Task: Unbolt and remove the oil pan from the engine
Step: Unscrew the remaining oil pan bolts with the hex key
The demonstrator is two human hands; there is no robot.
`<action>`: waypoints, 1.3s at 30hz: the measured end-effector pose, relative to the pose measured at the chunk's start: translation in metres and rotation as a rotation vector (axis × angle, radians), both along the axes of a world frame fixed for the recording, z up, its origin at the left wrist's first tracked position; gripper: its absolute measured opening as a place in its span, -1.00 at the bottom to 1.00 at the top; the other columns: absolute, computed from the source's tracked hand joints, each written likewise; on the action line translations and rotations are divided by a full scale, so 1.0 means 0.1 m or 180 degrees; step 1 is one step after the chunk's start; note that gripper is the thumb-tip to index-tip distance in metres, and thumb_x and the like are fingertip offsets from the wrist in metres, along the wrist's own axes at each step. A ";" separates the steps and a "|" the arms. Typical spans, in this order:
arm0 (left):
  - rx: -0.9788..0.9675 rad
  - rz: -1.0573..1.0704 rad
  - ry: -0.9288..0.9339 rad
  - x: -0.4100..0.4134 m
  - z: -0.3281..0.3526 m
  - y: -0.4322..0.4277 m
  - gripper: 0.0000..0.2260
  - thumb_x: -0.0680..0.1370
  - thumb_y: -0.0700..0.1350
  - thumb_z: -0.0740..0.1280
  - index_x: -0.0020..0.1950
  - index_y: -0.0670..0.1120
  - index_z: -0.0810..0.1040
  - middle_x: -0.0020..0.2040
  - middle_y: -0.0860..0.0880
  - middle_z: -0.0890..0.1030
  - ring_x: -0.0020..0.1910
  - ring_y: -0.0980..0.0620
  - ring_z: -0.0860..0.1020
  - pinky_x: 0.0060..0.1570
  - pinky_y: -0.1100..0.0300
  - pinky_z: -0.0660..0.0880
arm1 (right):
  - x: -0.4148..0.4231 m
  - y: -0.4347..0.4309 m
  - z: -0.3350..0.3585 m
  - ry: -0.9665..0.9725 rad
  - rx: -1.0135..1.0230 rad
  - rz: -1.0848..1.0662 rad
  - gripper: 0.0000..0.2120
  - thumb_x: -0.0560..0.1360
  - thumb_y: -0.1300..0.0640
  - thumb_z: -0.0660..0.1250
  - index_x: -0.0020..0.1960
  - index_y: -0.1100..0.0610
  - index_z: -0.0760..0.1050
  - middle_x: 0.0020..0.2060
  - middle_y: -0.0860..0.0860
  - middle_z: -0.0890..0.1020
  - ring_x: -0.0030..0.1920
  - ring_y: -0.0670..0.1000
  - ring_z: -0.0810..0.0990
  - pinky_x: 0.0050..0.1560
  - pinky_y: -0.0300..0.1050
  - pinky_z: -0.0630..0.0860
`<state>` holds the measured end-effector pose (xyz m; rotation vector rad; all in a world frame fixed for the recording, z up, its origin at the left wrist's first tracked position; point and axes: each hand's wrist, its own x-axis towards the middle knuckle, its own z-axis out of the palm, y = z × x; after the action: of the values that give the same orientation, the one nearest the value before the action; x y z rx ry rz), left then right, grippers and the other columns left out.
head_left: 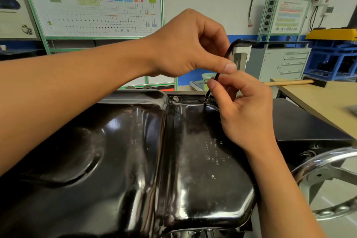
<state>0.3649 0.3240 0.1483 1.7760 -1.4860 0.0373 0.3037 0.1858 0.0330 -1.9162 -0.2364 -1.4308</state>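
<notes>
L hand (189, 44) & R hand (245, 110) are both holding in pinch grip the thin black L-shaped hex key (229, 50), tip in a far-rim bolt (206, 100) of the glossy black metal oil pan (135, 150), so tilting could be rounding the bolt.

We see a tan table (316, 102) at the far right. A hammer (289, 82) lies flat on it along the back edge, its pale wooden handle pointing left to the table's corner and its black head to the right. A blurred grey thing (353, 109) lies on the same top at the frame edge; we cannot tell what it is. A black flat-topped block (301, 121) stands just beside the table. The oil pan (135, 150) sits on the engine (193, 235), which barely shows beneath it.
</notes>
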 end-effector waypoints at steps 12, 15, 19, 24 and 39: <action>-0.0033 0.0041 0.0023 0.01 0.00 0.00 -0.90 0.45 -0.29 0.50 -0.11 -0.12 0.67 -0.25 0.18 0.69 -0.23 0.28 0.64 -0.34 0.51 0.44 | -0.01 0.01 0.00 0.0154 -0.0113 0.0066 -0.86 0.55 0.12 0.38 -0.10 0.17 0.62 -0.30 0.06 0.57 -0.31 0.04 0.44 -0.23 -0.03 0.43; -0.0065 0.0013 0.0036 -0.02 -0.02 -0.03 -0.93 0.43 -0.30 0.51 -0.13 -0.21 0.66 -0.33 0.17 0.68 -0.30 0.28 0.62 -0.35 0.50 0.44 | -0.01 0.00 0.01 -0.0041 0.0068 0.0063 -0.93 0.50 0.08 0.47 -0.15 0.02 0.61 -0.34 -0.04 0.55 -0.34 0.02 0.43 -0.25 -0.09 0.40; -0.0117 0.0043 -0.0080 -0.02 -0.03 -0.05 -0.87 0.38 -0.24 0.56 -0.25 -0.13 0.62 -0.29 0.08 0.68 -0.24 0.14 0.64 -0.12 0.31 0.59 | 0.00 0.00 0.00 -0.0108 0.0081 0.0035 -0.89 0.49 0.10 0.49 -0.18 -0.01 0.58 -0.36 -0.10 0.52 -0.35 -0.02 0.41 -0.26 -0.11 0.38; 0.0004 -0.0108 0.0157 0.00 -0.04 -0.02 -0.88 0.42 -0.27 0.52 -0.18 -0.12 0.61 -0.31 0.09 0.68 -0.29 0.21 0.62 -0.33 0.44 0.48 | 0.00 0.00 0.00 0.0009 -0.0049 0.0048 -0.83 0.54 0.19 0.42 -0.21 0.05 0.52 -0.40 -0.07 0.44 -0.36 -0.04 0.37 -0.27 -0.13 0.34; 0.0027 0.0083 -0.0084 -0.02 -0.01 -0.01 -0.85 0.41 -0.27 0.53 -0.23 -0.08 0.60 -0.28 0.10 0.67 -0.25 0.19 0.63 -0.27 0.42 0.50 | -0.03 0.01 0.01 -0.0013 0.0082 0.0053 -0.92 0.50 0.09 0.48 -0.16 0.01 0.61 -0.36 -0.06 0.54 -0.36 -0.05 0.41 -0.26 -0.10 0.39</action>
<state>0.3624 0.3232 0.1477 1.8081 -1.4836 0.0679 0.3011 0.1872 0.0345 -1.8865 -0.2341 -1.4204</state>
